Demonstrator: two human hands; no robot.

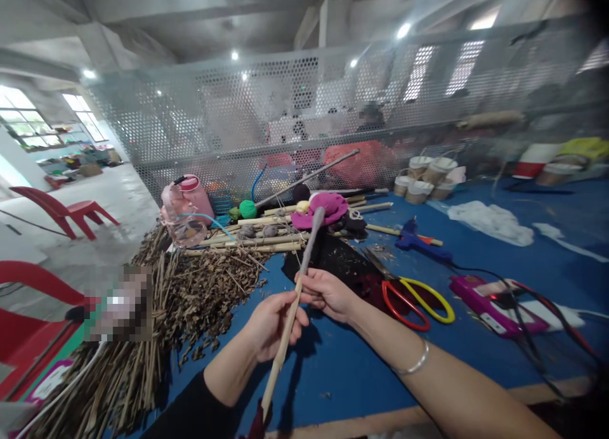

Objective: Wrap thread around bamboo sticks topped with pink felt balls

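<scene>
A long stick (285, 337) runs slanting up and away from me over the blue table. Its near part is bare pale wood, while the far part is covered in a grey wrapping (311, 242). My left hand (276, 321) is closed around the bare wood, thumb on top. My right hand (328, 293) pinches the stick where the grey wrapping ends. Dark red cloth (257, 423) touches the near end. The far end reaches over a magenta cloth bundle (333, 207). Red-and-yellow-handled scissors (404, 293) lie right of my right hand, on dark cloth.
Dried plant stalks (118, 369) and leaves heap on the left. Wooden sticks (266, 242), a green yarn ball (248, 209) and a pink jug (195, 198) stand behind. On the right are a blue glue gun (421, 241), purple device (499, 306), cables and paper cups (421, 179).
</scene>
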